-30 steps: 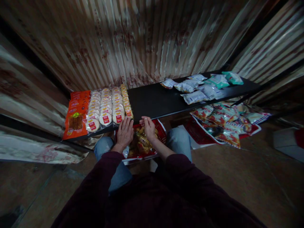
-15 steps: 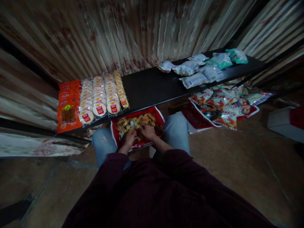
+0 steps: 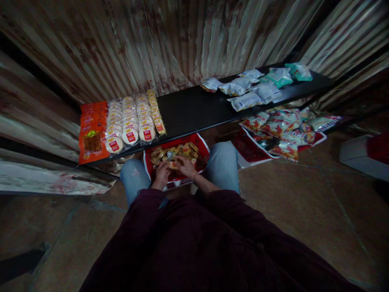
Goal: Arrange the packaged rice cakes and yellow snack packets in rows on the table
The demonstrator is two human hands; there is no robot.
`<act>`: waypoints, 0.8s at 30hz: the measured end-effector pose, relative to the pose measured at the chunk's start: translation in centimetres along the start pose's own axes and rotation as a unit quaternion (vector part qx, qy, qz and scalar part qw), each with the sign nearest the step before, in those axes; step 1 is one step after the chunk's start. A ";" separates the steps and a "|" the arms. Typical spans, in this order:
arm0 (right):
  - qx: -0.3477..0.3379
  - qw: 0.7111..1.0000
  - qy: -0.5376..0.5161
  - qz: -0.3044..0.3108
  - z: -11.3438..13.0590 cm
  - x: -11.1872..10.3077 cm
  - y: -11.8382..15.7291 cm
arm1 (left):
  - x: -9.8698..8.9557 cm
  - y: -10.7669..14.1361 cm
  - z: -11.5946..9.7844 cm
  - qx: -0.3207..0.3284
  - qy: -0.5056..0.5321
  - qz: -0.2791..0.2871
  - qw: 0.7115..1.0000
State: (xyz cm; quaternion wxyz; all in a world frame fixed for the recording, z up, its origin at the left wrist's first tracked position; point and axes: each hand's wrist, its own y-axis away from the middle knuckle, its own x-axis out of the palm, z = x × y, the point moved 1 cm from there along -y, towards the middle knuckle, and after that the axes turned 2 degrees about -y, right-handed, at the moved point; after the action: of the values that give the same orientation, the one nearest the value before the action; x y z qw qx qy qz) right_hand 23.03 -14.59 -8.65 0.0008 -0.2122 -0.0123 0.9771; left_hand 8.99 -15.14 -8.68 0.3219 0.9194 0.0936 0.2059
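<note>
Between my knees stands a red basket (image 3: 204,160) with a white rim, holding several small golden wrapped snacks (image 3: 194,148). Over its near part, my left hand (image 3: 162,173) and my right hand (image 3: 186,167) come together at one snack packet (image 3: 173,165), yellowish with an orange patch. The left fingers close on its left end. The right fingers pinch its right end, and part of the packet is hidden behind them.
A black shelf (image 3: 191,111) crosses above the basket. On its left lie an orange snack bag (image 3: 92,134) and rows of round wrapped crackers (image 3: 130,121); on its right are white packets (image 3: 246,100) and green packets (image 3: 278,77). Another basket (image 3: 252,150) holds bagged snacks (image 3: 281,125).
My hands have risen slightly from among the snacks and drawn together, and a packet now shows between them. The camera view has shifted a little.
</note>
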 end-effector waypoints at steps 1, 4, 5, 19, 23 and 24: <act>0.023 0.999 -0.021 -0.025 -0.2 -0.2 0.1 | -0.1 0.2 -0.1 -0.006 0.015 0.008 1.000; 0.091 0.988 -0.116 -0.054 -1.0 -0.3 0.3 | -0.5 0.7 -0.3 -0.012 0.054 0.044 0.998; 0.116 0.979 -0.158 -0.047 -1.2 -0.1 0.4 | -0.7 0.8 -0.3 -0.009 0.064 0.056 0.996; 0.180 0.922 -0.342 -0.023 -1.5 0.7 0.1 | -0.5 0.6 0.5 0.050 0.009 0.064 0.997; 0.184 0.924 -0.334 -0.022 -1.8 1.1 -0.1 | -0.7 -0.1 0.6 0.063 0.033 -0.004 0.997; 0.188 0.920 -0.343 -0.022 -1.8 1.1 -0.1 | -0.7 -0.2 0.5 0.063 0.050 -0.011 0.997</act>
State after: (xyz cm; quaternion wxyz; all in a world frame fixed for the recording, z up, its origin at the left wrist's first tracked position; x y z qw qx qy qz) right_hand 22.77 -14.47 -10.76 0.0583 0.1408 0.1676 0.9740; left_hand 8.56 -15.49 -9.44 0.2606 0.9253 0.1323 0.2418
